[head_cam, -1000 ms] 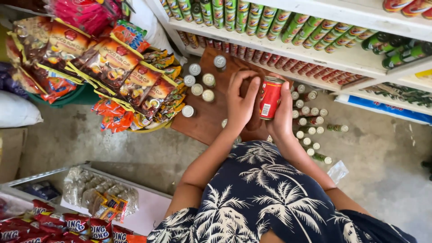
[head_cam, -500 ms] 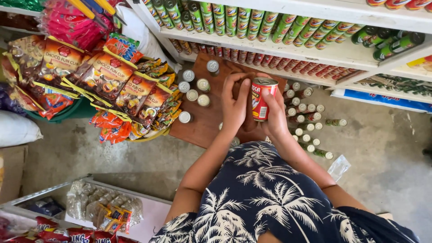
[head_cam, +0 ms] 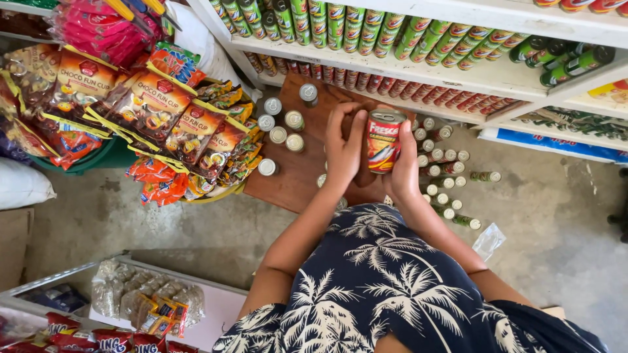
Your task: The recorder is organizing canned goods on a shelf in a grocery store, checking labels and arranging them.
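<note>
A red tin can [head_cam: 384,140] with a silver lid is upright between both my hands, in front of my chest. My left hand [head_cam: 343,147] presses its left side with fingers pointing up. My right hand [head_cam: 403,171] wraps the can's right side from below. Under the hands lies a brown wooden board [head_cam: 297,173] on the floor, with several silver-topped cans [head_cam: 280,123] standing on it. My dark shirt with a white palm print fills the lower middle of the view.
White shelves [head_cam: 484,72] hold rows of green and red cans. Small bottles [head_cam: 448,167] stand on the concrete floor to the right. Hanging snack packets [head_cam: 154,111] crowd the left. A clear plastic wrapper [head_cam: 488,240] lies on the floor.
Both hands have lifted the red can a little higher and closer to me, turning it more upright. My left hand has closed in on its side.
</note>
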